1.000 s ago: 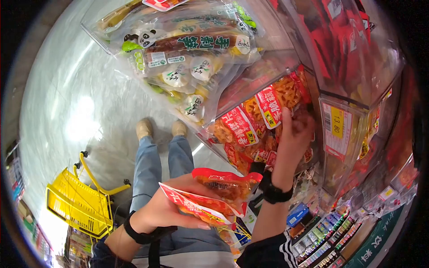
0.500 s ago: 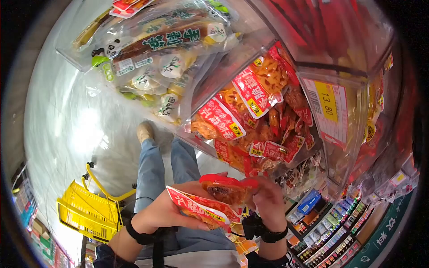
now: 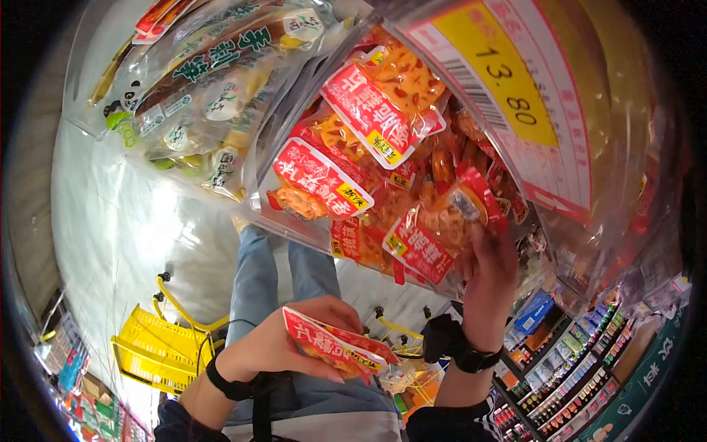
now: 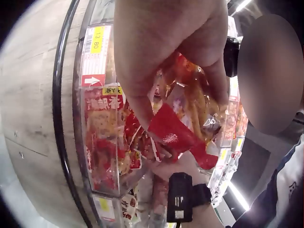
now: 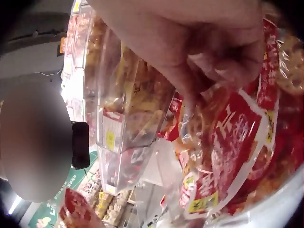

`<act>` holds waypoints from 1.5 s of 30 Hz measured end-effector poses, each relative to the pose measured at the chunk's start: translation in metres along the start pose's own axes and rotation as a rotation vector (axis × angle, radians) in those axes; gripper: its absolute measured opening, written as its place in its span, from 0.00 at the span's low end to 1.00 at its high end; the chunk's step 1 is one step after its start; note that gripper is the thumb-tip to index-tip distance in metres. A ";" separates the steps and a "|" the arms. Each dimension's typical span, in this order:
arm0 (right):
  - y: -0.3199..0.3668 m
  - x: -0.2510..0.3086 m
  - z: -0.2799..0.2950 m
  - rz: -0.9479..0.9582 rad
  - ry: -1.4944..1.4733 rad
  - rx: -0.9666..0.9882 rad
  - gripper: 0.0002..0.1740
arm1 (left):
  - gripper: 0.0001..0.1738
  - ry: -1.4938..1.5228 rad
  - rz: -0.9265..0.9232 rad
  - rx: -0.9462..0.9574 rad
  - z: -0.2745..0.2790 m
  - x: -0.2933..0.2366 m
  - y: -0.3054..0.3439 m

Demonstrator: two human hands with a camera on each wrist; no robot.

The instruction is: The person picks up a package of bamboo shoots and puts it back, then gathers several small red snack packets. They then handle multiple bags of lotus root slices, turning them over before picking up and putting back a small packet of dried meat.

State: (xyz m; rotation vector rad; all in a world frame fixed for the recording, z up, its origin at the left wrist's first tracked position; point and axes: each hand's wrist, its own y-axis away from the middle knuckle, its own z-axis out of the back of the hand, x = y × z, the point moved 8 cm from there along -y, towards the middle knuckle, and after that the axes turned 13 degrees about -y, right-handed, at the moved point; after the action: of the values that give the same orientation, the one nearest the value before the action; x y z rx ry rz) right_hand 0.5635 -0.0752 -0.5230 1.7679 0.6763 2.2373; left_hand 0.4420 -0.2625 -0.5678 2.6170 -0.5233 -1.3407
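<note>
My left hand [image 3: 291, 342] grips a red and white snack packet [image 3: 335, 346] low in front of the legs, thumb along its near side. In the left wrist view the red end of this packet [image 4: 171, 130] sticks out below the fingers. My right hand [image 3: 486, 283] pinches the edge of a red and clear packet of lotus root slices [image 3: 438, 228], over the near side of a clear bin. More lotus root packets [image 3: 320, 177] lie in that bin beside it. In the right wrist view, the fingertips overlap the top of the packet [image 5: 228, 142].
A price tag reading 13.80 [image 3: 508, 81] is on the bin's right side. Packs of bamboo shoots [image 3: 221, 96] fill the bin to the left. A yellow shopping basket [image 3: 151, 346] on wheels stands on the floor at left. Stocked shelves [image 3: 567, 361] are at lower right.
My right hand went from the bin to the packets in my left hand, then back over the bin with one packet. My left hand kept its packet. The bins now appear closer.
</note>
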 end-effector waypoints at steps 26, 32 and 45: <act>0.048 -0.035 -0.100 0.568 0.847 0.639 0.14 | 0.21 -0.011 -0.022 -0.023 -0.012 -0.012 -0.005; 0.035 0.001 -0.060 0.511 0.683 0.351 0.10 | 0.21 -0.055 -0.077 -0.034 -0.011 -0.017 0.003; 0.014 -0.061 -0.043 -0.173 0.021 0.155 0.12 | 0.22 -0.033 -0.083 -0.067 -0.008 -0.009 0.007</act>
State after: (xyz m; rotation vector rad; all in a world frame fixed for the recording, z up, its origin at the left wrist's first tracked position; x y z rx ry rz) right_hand 0.5395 -0.1235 -0.5764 1.6833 0.9914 2.1414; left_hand 0.4420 -0.2661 -0.5547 2.5934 -0.3709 -1.4026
